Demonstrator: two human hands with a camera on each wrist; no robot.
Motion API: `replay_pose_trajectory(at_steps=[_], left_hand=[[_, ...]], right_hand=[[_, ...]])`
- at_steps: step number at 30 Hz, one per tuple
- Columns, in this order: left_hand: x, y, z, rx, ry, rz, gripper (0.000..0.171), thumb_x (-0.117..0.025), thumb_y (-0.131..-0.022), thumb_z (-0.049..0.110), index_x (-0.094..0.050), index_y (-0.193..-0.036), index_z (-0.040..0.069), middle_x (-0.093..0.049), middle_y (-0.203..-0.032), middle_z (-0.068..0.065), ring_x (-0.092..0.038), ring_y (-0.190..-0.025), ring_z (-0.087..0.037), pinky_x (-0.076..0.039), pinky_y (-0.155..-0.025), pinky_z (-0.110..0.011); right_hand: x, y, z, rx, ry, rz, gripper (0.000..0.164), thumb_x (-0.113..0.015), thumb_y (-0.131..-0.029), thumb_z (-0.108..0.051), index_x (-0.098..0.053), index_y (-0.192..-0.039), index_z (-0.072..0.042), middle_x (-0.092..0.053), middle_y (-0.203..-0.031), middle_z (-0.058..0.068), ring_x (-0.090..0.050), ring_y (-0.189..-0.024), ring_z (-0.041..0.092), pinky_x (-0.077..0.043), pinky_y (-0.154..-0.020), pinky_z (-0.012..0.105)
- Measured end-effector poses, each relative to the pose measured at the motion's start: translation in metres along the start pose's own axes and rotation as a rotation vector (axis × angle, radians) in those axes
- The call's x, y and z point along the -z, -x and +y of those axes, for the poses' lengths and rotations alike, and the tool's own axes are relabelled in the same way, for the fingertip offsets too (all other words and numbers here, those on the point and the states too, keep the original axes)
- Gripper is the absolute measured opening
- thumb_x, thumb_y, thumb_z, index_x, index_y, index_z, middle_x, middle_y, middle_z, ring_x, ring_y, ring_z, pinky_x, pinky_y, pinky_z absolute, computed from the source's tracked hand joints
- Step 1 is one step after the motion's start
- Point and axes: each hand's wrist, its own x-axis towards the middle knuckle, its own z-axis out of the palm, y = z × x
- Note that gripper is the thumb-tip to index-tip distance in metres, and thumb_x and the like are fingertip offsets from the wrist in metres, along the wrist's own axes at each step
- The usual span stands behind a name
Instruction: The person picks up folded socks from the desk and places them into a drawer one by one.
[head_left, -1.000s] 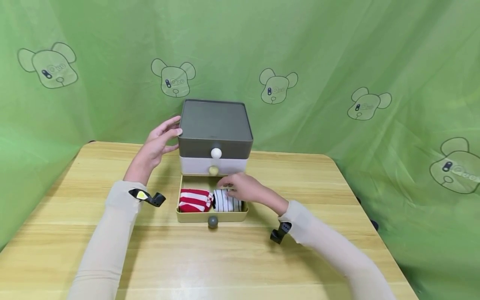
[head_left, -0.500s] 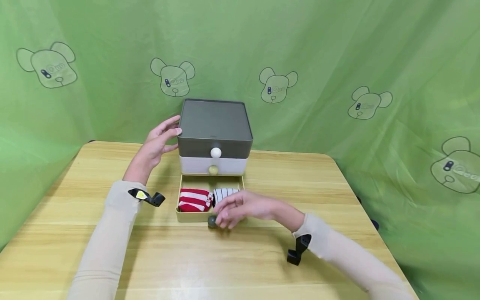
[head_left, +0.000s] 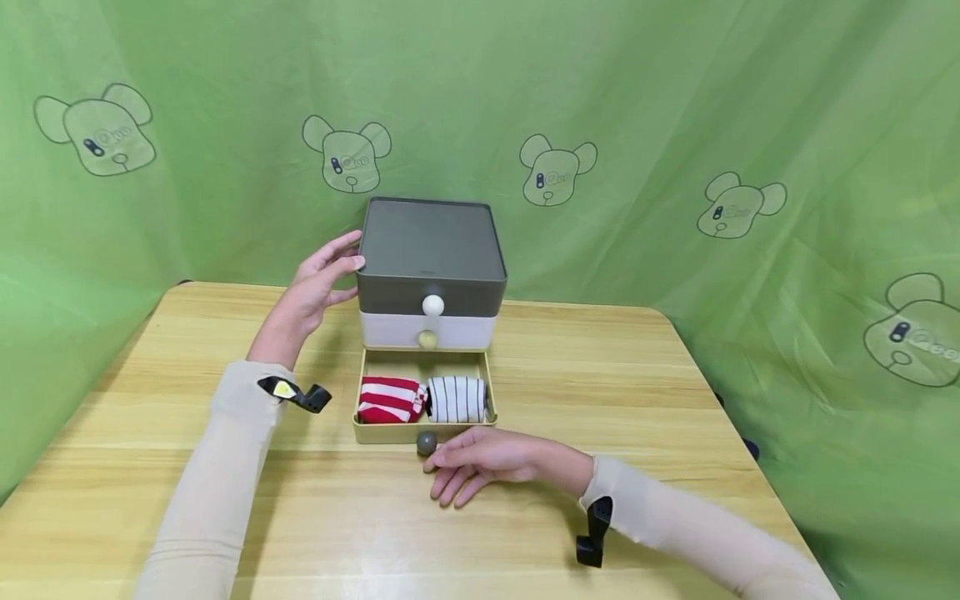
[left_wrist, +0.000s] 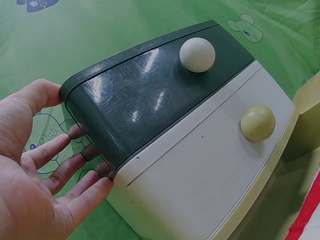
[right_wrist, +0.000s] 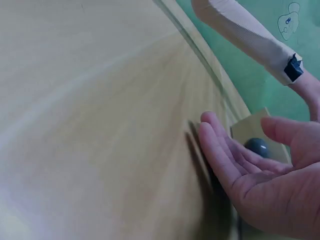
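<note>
A small drawer box (head_left: 431, 242) has a dark grey top tier, a white middle tier and a pulled-out yellow bottom drawer (head_left: 367, 434). Rolled red-and-white socks (head_left: 388, 400) and a white roll with dark stripes (head_left: 456, 399) lie side by side in that drawer. My left hand (head_left: 315, 283) rests on the box's left side, thumb at the top edge; in the left wrist view its fingertips touch the dark and white tiers. Just in front of the drawer, my right hand (head_left: 487, 461) holds nothing, its fingers relaxed beside the dark grey knob (head_left: 426, 443).
A white knob (left_wrist: 197, 55) sits on the top tier and a yellow knob (left_wrist: 258, 123) on the middle one. The wooden table (head_left: 337, 517) ends at a green curtain (head_left: 637, 167) with printed bear heads behind the box. Both wrists carry small black cameras.
My right hand has come out from over the striped roll in the drawer, moving toward me to beside the dark knob. The left hand has stayed on the box.
</note>
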Motion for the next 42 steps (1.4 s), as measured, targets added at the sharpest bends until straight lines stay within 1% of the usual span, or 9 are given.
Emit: replay_pose_trajectory(at_steps=[6,11,17,22,28,37,42], left_hand=[[0.000,0.000,0.000,-0.003,-0.003,-0.005,0.063,-0.063,-0.100,0.022,-0.039,-0.158,0.026,-0.041,-0.154,-0.004,-0.054,-0.117,-0.006,-0.036,-0.122,-0.053],[0.000,0.000,0.000,-0.009,-0.002,-0.003,0.062,-0.062,-0.100,0.022,-0.039,-0.158,0.025,-0.041,-0.155,-0.005,-0.054,-0.116,-0.005,-0.036,-0.122,-0.054],[0.000,0.000,0.000,-0.008,-0.003,-0.005,0.063,-0.063,-0.100,0.022,-0.039,-0.158,0.026,-0.036,-0.161,-0.009,-0.054,-0.117,-0.005,-0.035,-0.122,-0.054],[0.000,0.000,0.001,-0.003,0.002,-0.008,0.063,-0.062,-0.100,0.022,-0.038,-0.158,0.025,-0.033,-0.163,-0.010,-0.054,-0.117,-0.005,-0.035,-0.123,-0.054],[0.000,0.001,0.001,0.001,0.002,-0.004,0.063,-0.063,-0.100,0.022,-0.038,-0.158,0.026,-0.033,-0.163,-0.009,-0.053,-0.118,-0.006,-0.036,-0.123,-0.054],[-0.001,0.001,0.001,0.000,-0.010,-0.004,0.063,-0.063,-0.100,0.022,-0.038,-0.158,0.026,-0.032,-0.164,-0.010,-0.049,-0.128,-0.012,-0.035,-0.123,-0.054],[0.000,0.000,0.000,0.002,-0.007,-0.004,0.063,-0.062,-0.100,0.022,-0.038,-0.158,0.026,-0.033,-0.163,-0.010,-0.049,-0.127,-0.010,-0.035,-0.123,-0.053]], right_hand=[[-0.007,-0.008,0.009,0.039,-0.144,0.060,0.044,-0.048,-0.109,-0.023,-0.051,-0.140,0.007,-0.074,-0.115,0.020,-0.075,-0.092,0.018,-0.063,-0.089,0.034],[-0.012,-0.013,0.011,0.060,-0.187,0.126,0.043,-0.048,-0.109,-0.024,-0.053,-0.137,0.008,-0.076,-0.108,0.016,-0.075,-0.089,0.018,-0.063,-0.089,0.034],[-0.016,-0.014,0.008,0.071,-0.196,0.181,0.041,-0.049,-0.108,-0.023,-0.056,-0.133,0.010,-0.077,-0.100,0.010,-0.076,-0.087,0.017,-0.064,-0.088,0.034],[-0.016,-0.017,0.006,0.090,-0.193,0.203,0.041,-0.050,-0.108,-0.023,-0.057,-0.131,0.010,-0.077,-0.099,0.009,-0.076,-0.087,0.016,-0.064,-0.088,0.033],[-0.014,-0.019,0.002,0.091,-0.182,0.219,0.041,-0.050,-0.108,-0.023,-0.057,-0.131,0.010,-0.077,-0.100,0.009,-0.075,-0.088,0.017,-0.064,-0.088,0.033],[-0.007,-0.025,-0.005,0.085,-0.180,0.223,0.043,-0.050,-0.108,-0.024,-0.055,-0.133,0.012,-0.077,-0.100,0.007,-0.075,-0.089,0.014,-0.063,-0.089,0.032],[0.000,-0.031,-0.006,0.093,-0.170,0.254,0.043,-0.050,-0.108,-0.024,-0.056,-0.131,0.012,-0.077,-0.099,0.007,-0.075,-0.089,0.015,-0.063,-0.088,0.032]])
